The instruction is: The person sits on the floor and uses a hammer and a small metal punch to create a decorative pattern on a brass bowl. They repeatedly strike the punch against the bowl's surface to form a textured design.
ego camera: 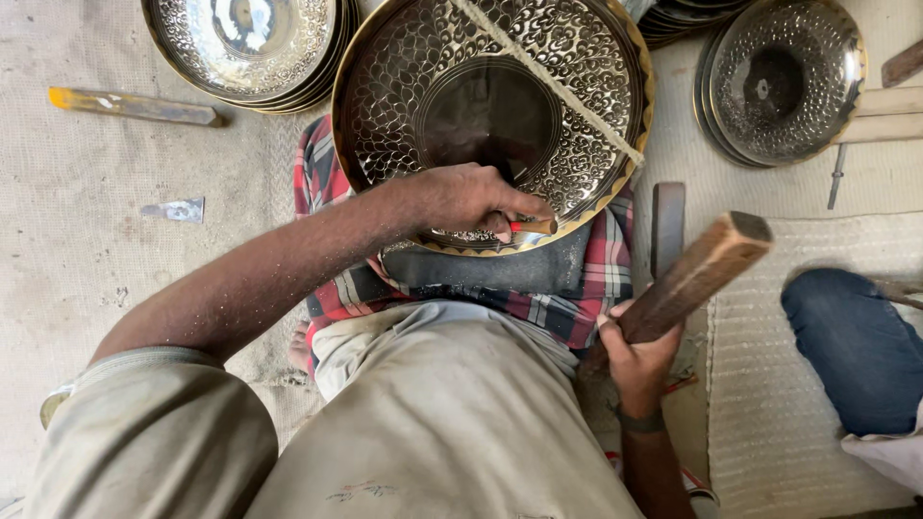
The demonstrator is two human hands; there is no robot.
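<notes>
A wooden mallet [697, 274] is gripped in the right hand [639, 360] at four o'clock, raised. A small chisel [532, 228] is pinched by the left hand [460, 197] against the patterned brass plate's [586, 86] near rim, propped on the lap. A glancing blow could be landed on the fingers. Stacked plates [245, 43] at eleven and another person's knee [851, 341] at three crowd the swing

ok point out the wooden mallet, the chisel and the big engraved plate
wooden mallet [697, 274], head view, middle of the wooden block held by the right hand
chisel [534, 228], head view, shaft showing past the left fingers
big engraved plate [404, 86], head view, patterned band left of centre
</notes>
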